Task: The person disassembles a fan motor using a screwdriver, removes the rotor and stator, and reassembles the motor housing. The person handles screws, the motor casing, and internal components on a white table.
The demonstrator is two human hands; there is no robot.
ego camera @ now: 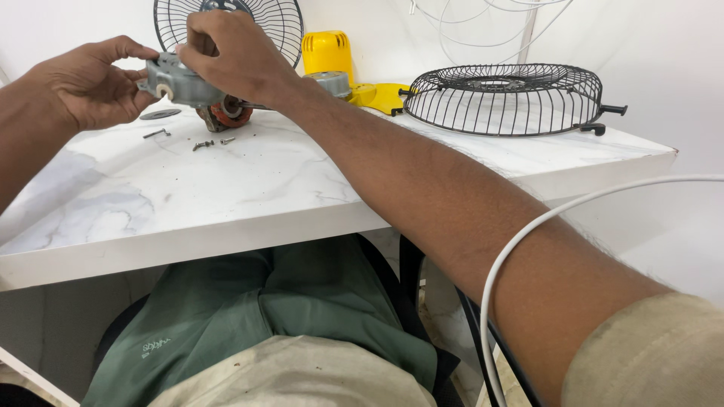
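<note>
Both hands are gripping a grey fan motor [181, 81] above the marble table [249, 177]: left hand [87, 83] pinching its end, right hand [230, 53] clasping its top, loose screws [202, 144] lying below

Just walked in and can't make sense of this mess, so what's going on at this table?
A seated person is holding a grey fan motor above a white marble-look table with both hands. The left hand grips its end, and the right hand clasps it from above. Loose screws and a dark disc lie just beneath. One black fan grille lies flat to the right, another stands behind the hands, beside a yellow housing.
</note>
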